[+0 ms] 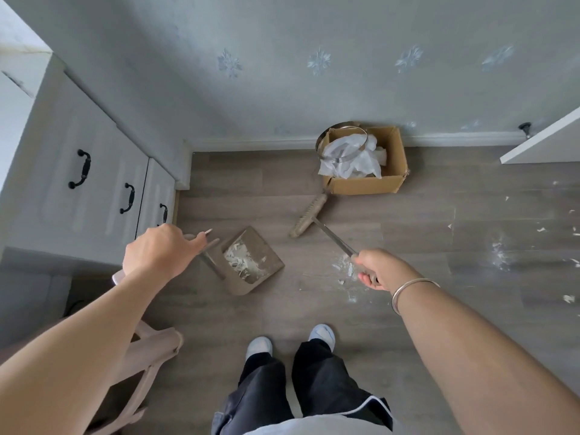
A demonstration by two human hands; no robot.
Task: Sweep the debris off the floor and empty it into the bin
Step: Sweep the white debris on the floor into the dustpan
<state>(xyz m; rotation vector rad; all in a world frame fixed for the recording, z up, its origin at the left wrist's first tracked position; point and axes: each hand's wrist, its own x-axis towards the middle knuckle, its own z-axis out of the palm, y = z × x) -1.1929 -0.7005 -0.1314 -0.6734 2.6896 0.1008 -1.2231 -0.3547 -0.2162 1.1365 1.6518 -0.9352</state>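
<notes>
1. While debris (240, 262) lies in the dustpan (265, 249), its handle is gripped by the left hand (157, 252).
2. The broom (309, 219) is gripped by the right hand (378, 269).
3. The bin (364, 185) is seen at one o'clock.

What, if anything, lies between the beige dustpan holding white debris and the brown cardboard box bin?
Only the pale bristle broom head, lying between the dustpan and the cardboard box, near the box's front corner. The right hand holds its metal handle.
</notes>
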